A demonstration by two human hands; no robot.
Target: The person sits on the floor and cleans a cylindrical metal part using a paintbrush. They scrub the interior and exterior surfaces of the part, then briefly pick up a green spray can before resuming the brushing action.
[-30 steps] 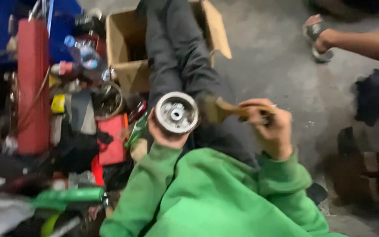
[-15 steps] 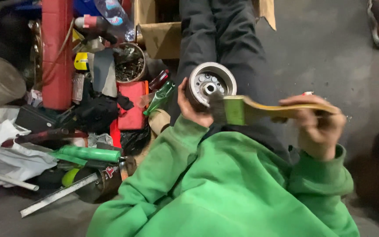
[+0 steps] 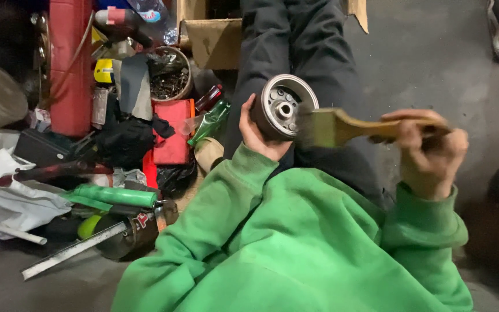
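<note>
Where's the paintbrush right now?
Head view, right of centre: the paintbrush is in the right hand, bristles against the round metal part held by the left hand.

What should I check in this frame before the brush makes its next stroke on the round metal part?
1. Left hand has a grip on the round metal part: ok, fingers wrap its side, open face toward the brush.
2. Right hand has a grip on the brush handle: ok.
3. Bristles meet the part: ok, they touch its face edge, though blurred.
4. Part's face free of dirt: cannot tell, too small.
5. Room beside the hands: ok on the right, bare floor; not ok on the left, a green bottle and other clutter lie close.
</note>
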